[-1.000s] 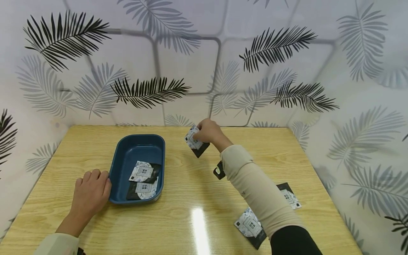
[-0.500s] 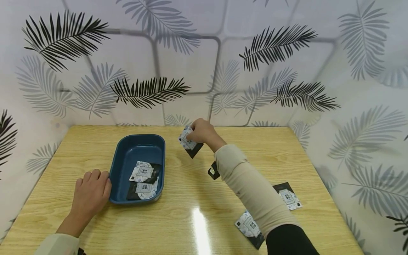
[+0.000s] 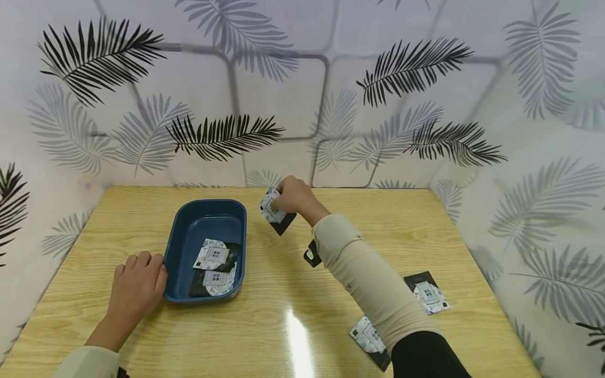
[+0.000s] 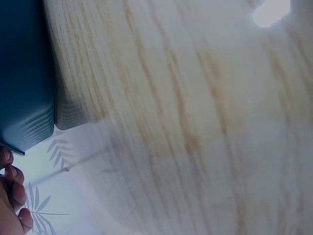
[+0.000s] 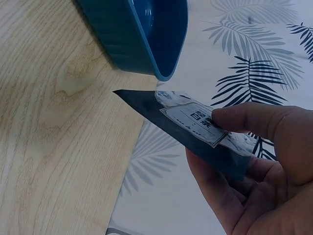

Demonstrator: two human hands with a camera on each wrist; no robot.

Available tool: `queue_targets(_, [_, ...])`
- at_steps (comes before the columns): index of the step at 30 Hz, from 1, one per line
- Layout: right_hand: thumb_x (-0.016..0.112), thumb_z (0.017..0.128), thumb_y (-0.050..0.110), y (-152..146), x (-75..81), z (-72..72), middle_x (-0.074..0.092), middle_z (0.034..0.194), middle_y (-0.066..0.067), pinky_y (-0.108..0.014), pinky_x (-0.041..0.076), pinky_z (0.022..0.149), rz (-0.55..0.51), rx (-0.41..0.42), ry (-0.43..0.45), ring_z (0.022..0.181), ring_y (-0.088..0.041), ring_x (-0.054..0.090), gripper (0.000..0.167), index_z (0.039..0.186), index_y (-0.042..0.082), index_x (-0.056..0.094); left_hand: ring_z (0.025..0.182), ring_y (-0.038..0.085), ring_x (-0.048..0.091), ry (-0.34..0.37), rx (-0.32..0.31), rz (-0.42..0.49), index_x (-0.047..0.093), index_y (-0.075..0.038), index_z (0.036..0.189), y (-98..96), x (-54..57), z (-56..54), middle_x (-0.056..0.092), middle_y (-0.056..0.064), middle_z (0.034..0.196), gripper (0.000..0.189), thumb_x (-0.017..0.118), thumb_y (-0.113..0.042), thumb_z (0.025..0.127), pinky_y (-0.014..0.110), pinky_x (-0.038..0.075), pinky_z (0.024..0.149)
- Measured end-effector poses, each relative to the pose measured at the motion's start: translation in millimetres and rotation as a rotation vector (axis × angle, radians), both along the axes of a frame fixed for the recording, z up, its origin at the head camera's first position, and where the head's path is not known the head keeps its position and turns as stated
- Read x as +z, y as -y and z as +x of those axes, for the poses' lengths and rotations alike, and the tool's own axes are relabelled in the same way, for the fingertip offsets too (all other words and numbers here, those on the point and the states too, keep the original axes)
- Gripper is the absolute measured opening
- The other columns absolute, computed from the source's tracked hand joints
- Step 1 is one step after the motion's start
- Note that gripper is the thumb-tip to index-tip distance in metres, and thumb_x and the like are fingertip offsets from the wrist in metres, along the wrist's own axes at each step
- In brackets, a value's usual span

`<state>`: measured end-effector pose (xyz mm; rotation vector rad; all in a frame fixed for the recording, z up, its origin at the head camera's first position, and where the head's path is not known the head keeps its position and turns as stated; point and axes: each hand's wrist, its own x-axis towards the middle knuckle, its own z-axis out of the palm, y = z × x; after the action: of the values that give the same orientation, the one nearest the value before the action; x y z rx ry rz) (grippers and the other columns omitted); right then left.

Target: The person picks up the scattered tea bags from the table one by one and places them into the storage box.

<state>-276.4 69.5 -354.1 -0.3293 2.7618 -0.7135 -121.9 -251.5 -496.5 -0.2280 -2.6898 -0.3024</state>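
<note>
In the head view my right hand [image 3: 296, 198] holds a black-and-white floral sachet [image 3: 272, 209] above the table, right of the blue bin [image 3: 168, 247]. The right wrist view shows the thumb on the pale label of this sachet [image 5: 195, 122] and fingers beneath it. Two similar sachets [image 3: 216, 255] lie overlapping inside the bin. My left hand [image 3: 138, 286] rests at the bin's near left side, fingertips right by the rim. Several of its fingertips [image 4: 17, 193] show below the bin wall in the left wrist view.
Under the right forearm, one sachet [image 3: 371, 338] lies partly covered on the wooden table [image 3: 227, 341]. Farther right is another sachet [image 3: 427, 294]. A leaf-patterned backdrop [image 3: 302, 105] rises behind the table's back edge. A black piece [image 3: 312, 254] shows beside the right cuff.
My right hand has moved left with the sachet, nearer the bin. The left hand and the sachets in the bin stay where they were.
</note>
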Motion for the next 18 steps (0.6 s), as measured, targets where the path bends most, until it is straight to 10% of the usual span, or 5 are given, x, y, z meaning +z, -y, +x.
queue_targets(18, [0.067, 0.090, 0.016, 19.4, -2.7, 0.4, 0.075, 0.089, -0.011, -0.022, 0.047, 0.055, -0.012, 0.010, -0.004, 0.068, -0.016, 0.068, 0.014, 0.090, 0.004, 0.073, 0.069, 0.025, 0.035, -0.002, -0.001, -0.008, 0.049, -0.006, 0.084, 0.2, -0.1, -0.8, 0.043, 0.009, 0.079, 0.014, 0.050, -0.013, 0.096, 0.036, 0.021, 0.063])
